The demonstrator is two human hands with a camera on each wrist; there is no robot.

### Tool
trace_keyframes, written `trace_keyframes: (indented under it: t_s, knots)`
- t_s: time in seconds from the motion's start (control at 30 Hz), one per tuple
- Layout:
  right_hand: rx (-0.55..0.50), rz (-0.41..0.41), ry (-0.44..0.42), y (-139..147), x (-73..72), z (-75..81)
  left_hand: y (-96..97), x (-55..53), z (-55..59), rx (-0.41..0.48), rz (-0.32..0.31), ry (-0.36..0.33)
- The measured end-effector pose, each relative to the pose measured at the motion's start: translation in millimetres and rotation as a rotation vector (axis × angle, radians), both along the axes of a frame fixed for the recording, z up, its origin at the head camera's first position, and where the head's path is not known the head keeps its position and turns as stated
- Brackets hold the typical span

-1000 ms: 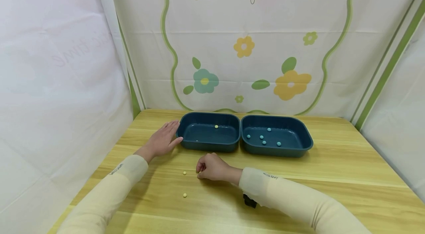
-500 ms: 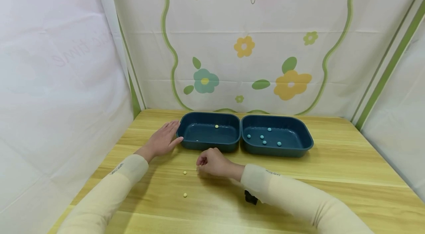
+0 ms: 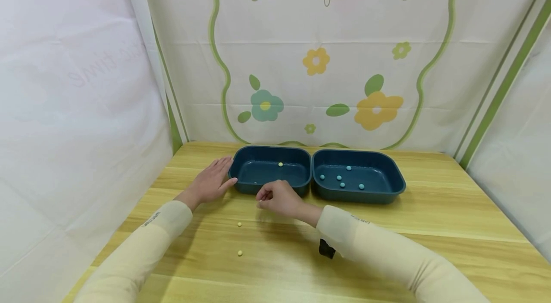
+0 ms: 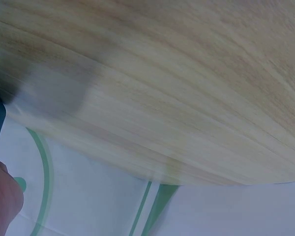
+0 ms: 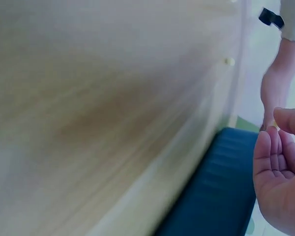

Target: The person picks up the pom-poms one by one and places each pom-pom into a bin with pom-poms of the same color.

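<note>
My right hand (image 3: 281, 198) pinches a small yellow ball (image 5: 274, 124) between thumb and fingertips, just in front of the left dark blue tray (image 3: 273, 190). The other fingers curl in toward the palm. At that tray's left end, my left hand (image 3: 210, 181) touches the rim with its fingers straight. Inside the left tray lies a yellow ball (image 3: 281, 164), and a pale speck shows by the near wall. On the table, two more yellow balls sit apart, one farther off (image 3: 239, 224) and one nearer (image 3: 240, 253).
A second dark blue tray (image 3: 359, 195) stands against the right end of the first. Several small blue balls, one in its middle (image 3: 339, 178), lie in it. Behind the wooden table (image 3: 439, 207) hangs a flowered white cloth (image 3: 284, 40). A black device (image 3: 326, 248) sits under the right sleeve.
My right hand has risen from the table and moved away from me toward the left tray, carrying the yellow ball. My left hand has stayed where it was.
</note>
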State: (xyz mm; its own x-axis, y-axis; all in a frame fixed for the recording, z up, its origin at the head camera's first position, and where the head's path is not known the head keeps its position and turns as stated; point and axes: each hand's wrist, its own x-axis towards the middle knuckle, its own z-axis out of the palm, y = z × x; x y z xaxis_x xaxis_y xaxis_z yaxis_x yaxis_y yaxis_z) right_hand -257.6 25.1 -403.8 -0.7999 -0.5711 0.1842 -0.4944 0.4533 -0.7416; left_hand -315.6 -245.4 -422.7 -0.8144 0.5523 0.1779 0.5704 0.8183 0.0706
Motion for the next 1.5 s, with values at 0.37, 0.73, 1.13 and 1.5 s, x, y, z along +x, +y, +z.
trace_keyframes:
  t_s: [0.37, 0.73, 1.13, 1.5]
  knots:
    - [-0.082, -0.133, -0.001, 6.6, -19.3, 12.7, -0.4, 1.1, -1.7, 0.006, 0.003, -0.003]
    - [-0.147, -0.297, 0.026, 16.6, -47.7, 20.9, 0.2, 1.6, 0.2, 0.017, -0.006, -0.008]
    - [-0.189, -0.417, 0.035, 20.1, -72.6, 18.6, -0.8, 1.6, -1.2, 0.015, -0.005, -0.003]
    - [-0.193, -0.516, 0.006, 25.4, -93.4, 16.0, -2.3, -0.3, -3.5, 0.040, -0.022, 0.023]
